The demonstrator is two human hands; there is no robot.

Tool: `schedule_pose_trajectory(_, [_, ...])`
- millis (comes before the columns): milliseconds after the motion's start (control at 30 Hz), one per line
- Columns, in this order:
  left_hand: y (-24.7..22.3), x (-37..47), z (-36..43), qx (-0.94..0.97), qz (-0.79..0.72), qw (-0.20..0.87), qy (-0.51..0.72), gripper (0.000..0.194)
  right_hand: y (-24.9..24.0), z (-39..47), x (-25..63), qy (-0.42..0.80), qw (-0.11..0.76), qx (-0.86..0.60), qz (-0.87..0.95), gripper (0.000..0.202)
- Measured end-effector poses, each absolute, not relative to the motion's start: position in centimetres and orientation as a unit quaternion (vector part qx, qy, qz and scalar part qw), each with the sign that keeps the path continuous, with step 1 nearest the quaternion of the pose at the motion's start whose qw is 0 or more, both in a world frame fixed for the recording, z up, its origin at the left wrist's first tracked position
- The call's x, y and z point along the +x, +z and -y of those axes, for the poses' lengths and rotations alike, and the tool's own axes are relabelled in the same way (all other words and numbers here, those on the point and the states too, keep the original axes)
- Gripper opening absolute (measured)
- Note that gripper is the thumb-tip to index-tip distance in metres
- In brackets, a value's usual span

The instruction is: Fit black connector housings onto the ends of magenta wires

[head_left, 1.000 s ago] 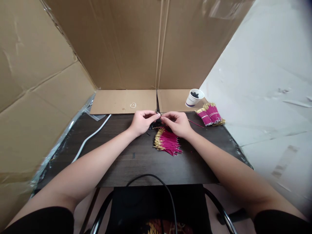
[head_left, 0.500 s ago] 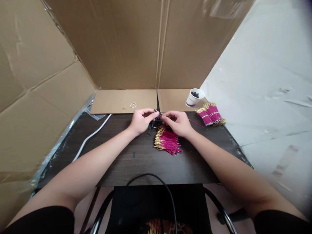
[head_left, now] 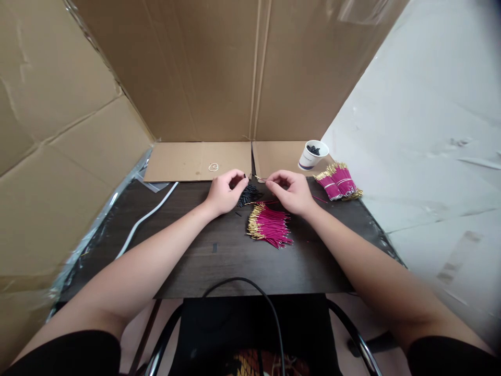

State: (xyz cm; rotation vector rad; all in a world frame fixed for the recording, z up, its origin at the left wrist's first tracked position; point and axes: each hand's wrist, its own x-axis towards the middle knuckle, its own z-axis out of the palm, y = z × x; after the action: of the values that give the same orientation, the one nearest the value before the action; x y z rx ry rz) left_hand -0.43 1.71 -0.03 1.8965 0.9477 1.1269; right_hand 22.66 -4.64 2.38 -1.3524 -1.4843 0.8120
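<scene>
A loose pile of magenta wires with gold tips (head_left: 269, 226) lies on the dark table (head_left: 219, 256). Just beyond it sits a small heap of black sleeves (head_left: 248, 195). My left hand (head_left: 225, 192) hovers over the heap with its fingertips pinched on one small black sleeve. My right hand (head_left: 291, 191) pinches a single magenta wire, its gold tip pointing left toward the left fingers. The two hands are a short way apart.
Two tied bundles of magenta wires (head_left: 337, 182) lie at the back right, beside a white paper cup (head_left: 312, 154) holding black pieces. Cardboard walls (head_left: 219, 68) enclose the back and left. A white cable (head_left: 144, 219) and a rubber band (head_left: 213, 167) lie at the left and back.
The hands have drawn apart and moved slightly away from me; earlier their fingertips met over the black heap. The right hand now holds its wire farther right.
</scene>
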Motion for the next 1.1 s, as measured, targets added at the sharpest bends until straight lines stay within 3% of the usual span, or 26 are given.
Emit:
schedule_pose_trajectory(233, [-0.2,-0.4,-0.7,0.847,-0.299,0.201,0.390,0.016,1.8,5.2,21.7,0.357,0.490,-0.514,0.607,0.043])
schedule_pose_trajectory(600, [-0.2,-0.2,-0.3,0.886,-0.284,0.124,0.347,0.015,1.3,5.5,21.0,0.352,0.475,-0.519,0.617,0.040])
schedule_pose_trajectory(967, [-0.1,-0.1,0.0,0.870,-0.292,0.153,0.367,0.015,1.6,5.5,21.1,0.370,0.473,-0.519,0.608,0.052])
schedule_pose_trajectory(1100, [0.0,0.0,0.1,0.834,-0.305,0.234,0.395,0.015,1.7,5.0,21.5,0.407,0.487,-0.519,0.572,0.054])
